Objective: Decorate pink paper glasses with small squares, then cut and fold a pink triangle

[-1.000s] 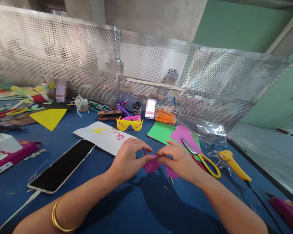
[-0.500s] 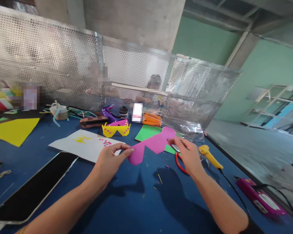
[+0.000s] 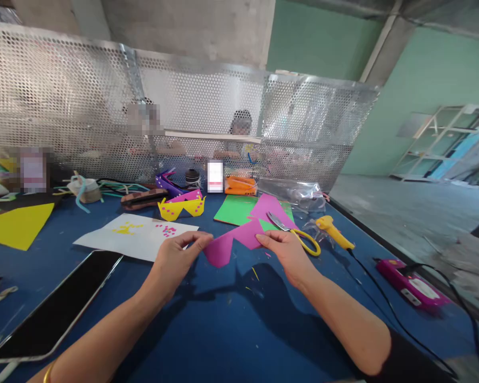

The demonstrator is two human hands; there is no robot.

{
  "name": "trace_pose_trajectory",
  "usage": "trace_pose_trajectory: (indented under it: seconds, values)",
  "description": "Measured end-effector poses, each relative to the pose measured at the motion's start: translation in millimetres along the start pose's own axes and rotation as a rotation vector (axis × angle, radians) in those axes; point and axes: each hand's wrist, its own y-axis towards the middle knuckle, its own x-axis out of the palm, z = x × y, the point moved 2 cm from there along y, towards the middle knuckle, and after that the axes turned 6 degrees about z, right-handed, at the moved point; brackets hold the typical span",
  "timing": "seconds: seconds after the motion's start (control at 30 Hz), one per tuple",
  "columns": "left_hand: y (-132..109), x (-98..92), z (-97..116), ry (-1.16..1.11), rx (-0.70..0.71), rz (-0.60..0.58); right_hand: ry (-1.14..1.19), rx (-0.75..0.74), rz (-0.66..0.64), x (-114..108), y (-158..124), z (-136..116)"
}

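Between my two hands, just above the table, is a pink eye-mask cutout (image 3: pixel 245 234) with a notch in its lower edge. My left hand (image 3: pixel 179 252) pinches its left end between thumb and fingers. My right hand (image 3: pixel 287 255) pinches the right end the same way. Beyond my right hand lie scissors (image 3: pixel 309 242) with a yellow handle, their blades resting over a pink sheet (image 3: pixel 268 205) and green sheets (image 3: pixel 235 208). Farther back stands a yellow mask (image 3: pixel 181 208) with pink dots, in front of a purple mask (image 3: pixel 167 183).
White paper (image 3: pixel 131 244) holds small yellow and pink bits. A tablet (image 3: pixel 59 308) lies at left, near a yellow sheet (image 3: pixel 19 226). At right are a yellow glue gun (image 3: pixel 337 234) and a magenta device (image 3: pixel 413 284) with cords. A perforated metal screen (image 3: pixel 207 96) borders the table's back.
My right hand has come left and nearer, away from the scissors, and now grips the cutout's right end. The cutout has dropped slightly. The scissors and pink sheet behind show more fully.
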Motion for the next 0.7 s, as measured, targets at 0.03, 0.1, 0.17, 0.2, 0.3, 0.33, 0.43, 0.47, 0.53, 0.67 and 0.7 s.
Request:
trace_pose_trajectory:
  seconds: [0.03, 0.1, 0.17, 0.2, 0.3, 0.33, 0.43, 0.47, 0.53, 0.67, 0.7]
  values:
    - [1.4, -0.9, -1.1, -0.047, 0.003, 0.036, 0.006, 0.004, -0.001, 0.1, -0.7, -0.2]
    - [5.4, -4.6, -3.3, -0.127, 0.023, 0.135, 0.017, 0.012, 0.0, -0.3, -1.4, -0.6]
    - [10.6, -9.6, -5.6, -0.172, 0.035, 0.234, 0.024, 0.019, 0.005, -0.8, -1.5, -0.9]
    - [13.1, -12.3, -6.5, -0.18, 0.035, 0.275, 0.024, 0.021, 0.009, -1.1, -1.4, -1.0]
    - [18.9, -19.3, -7.4, -0.147, 0.051, 0.329, 0.017, 0.021, 0.028, -2.6, -0.1, -0.5]
    - [19.5, -21.2, -6.9, -0.121, 0.069, 0.335, 0.015, 0.022, 0.034, -3.5, 0.5, -0.1]
    - [15.3, -25.3, -3.2, -0.011, 0.15, 0.394, 0.016, 0.023, 0.057, -7.6, 2.4, 1.6]
    - [11.7, -25.2, -1.3, 0.038, 0.19, 0.431, 0.015, 0.018, 0.071, -9.2, 2.9, 2.2]
    - [3.0, -18.9, 3.4, 0.114, 0.324, 0.387, -0.007, 0.008, 0.1, -11.5, 3.2, 3.4]
    - [-12.5, 8.9, 9.1, 0.256, 0.484, 0.047, -0.09, 0.006, 0.036, -9.4, 0.0, 4.0]
    - [-14.7, 14.6, 10.0, 0.312, 0.506, -0.023, -0.113, 0.002, 0.004, -8.3, -1.0, 3.3]
